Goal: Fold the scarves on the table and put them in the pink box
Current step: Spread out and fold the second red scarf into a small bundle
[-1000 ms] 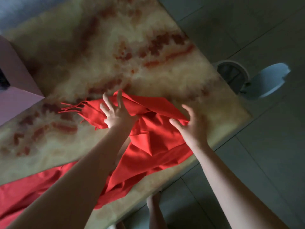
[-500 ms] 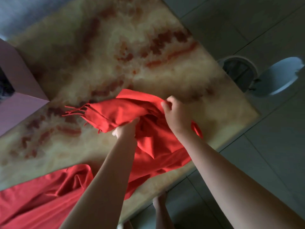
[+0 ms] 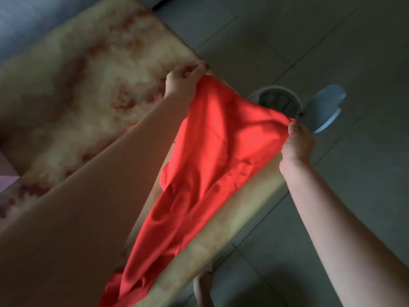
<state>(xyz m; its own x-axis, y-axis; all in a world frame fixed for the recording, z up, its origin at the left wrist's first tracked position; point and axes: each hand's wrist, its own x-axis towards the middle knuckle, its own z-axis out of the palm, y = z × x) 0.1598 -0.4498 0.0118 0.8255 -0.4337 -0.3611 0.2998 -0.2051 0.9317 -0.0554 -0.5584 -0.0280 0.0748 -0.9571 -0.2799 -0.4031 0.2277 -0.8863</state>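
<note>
— Over the far right corner of the table (image 3: pixel 77 74) we see our left hand (image 3: pixel 183 79). The arm stretches long from the lower left, and the fingers are curled, pinching one top corner of the red scarf (image 3: pixel 217 147).

— And our right hand (image 3: pixel 297 145)?

— It reaches past the table's right edge, above the grey tiled floor (image 3: pixel 332 52). Thumb and fingers pinch the other top corner, so both hands are closed on cloth.

— Where does the scarf lie from those grips?

— It is stretched between our two hands, then narrows and trails toward us along the table's near edge. Its lower end is bunched at the bottom of the view.

— What borders it?

— Marbled tabletop lies open to the left of our left arm. A sliver of the pink box (image 3: pixel 6 173) shows at the left edge, well apart from the scarf. Beyond our right hand, on the floor, are a round white bin (image 3: pixel 276 100) and a pale blue lid (image 3: pixel 325 107). A bare foot (image 3: pixel 203 286) shows below the table's edge.
</note>
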